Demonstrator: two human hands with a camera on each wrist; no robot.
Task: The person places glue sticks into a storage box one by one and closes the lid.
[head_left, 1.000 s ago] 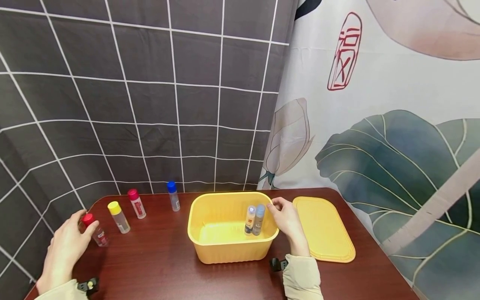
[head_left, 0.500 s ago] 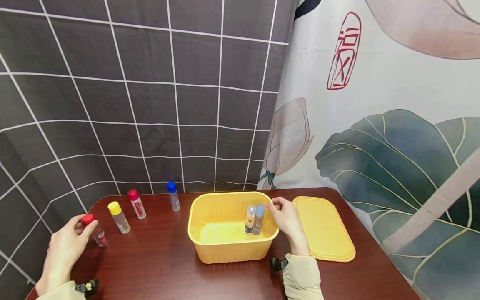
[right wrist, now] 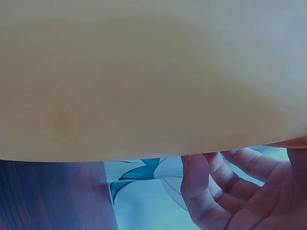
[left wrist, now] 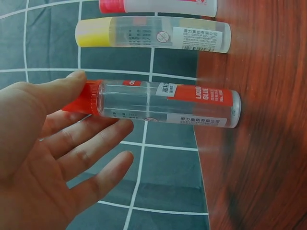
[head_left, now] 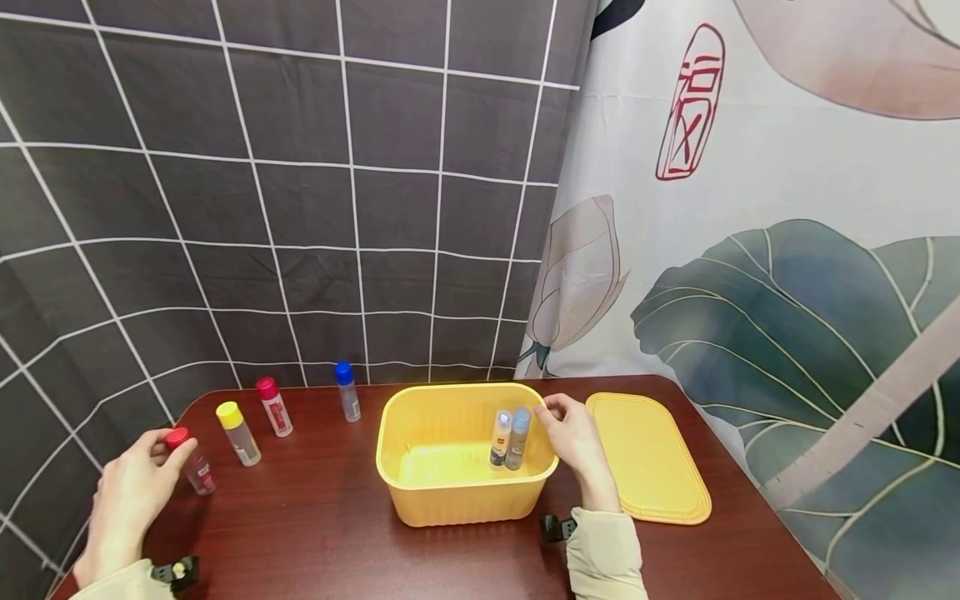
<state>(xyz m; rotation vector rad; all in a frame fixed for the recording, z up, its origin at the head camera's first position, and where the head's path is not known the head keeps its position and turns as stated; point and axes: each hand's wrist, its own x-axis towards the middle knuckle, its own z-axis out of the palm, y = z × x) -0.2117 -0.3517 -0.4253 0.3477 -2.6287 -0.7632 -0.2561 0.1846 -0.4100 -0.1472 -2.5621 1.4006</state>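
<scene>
The red-capped glue bottle [left wrist: 165, 103] is pinched at its cap between thumb and fingers of the left hand [head_left: 135, 492], narrowed onto it; the remaining fingers are loosely extended. From these fingers the bottle is pointed base-down toward the surface [head_left: 300, 533]. Near them, to the right, a yellow-capped bottle [head_left: 239, 436] is stood, followed farther off by a pink-capped bottle [head_left: 275, 410] and a blue-capped bottle [head_left: 348, 396]. Well to the right, the rim of a yellow container [head_left: 468, 506] is pinched by the fingers of the right hand [head_left: 572, 439]. Just left of those fingers, a white-capped bottle [head_left: 498, 442] and a light-blue-capped bottle [head_left: 517, 442] are held upright inside, side by side. To their right a yellow lid [head_left: 648, 458] is laid flat. Behind everything, a grey gridded cloth [head_left: 300, 200] and a floral cloth [head_left: 787, 200] are hung.
</scene>
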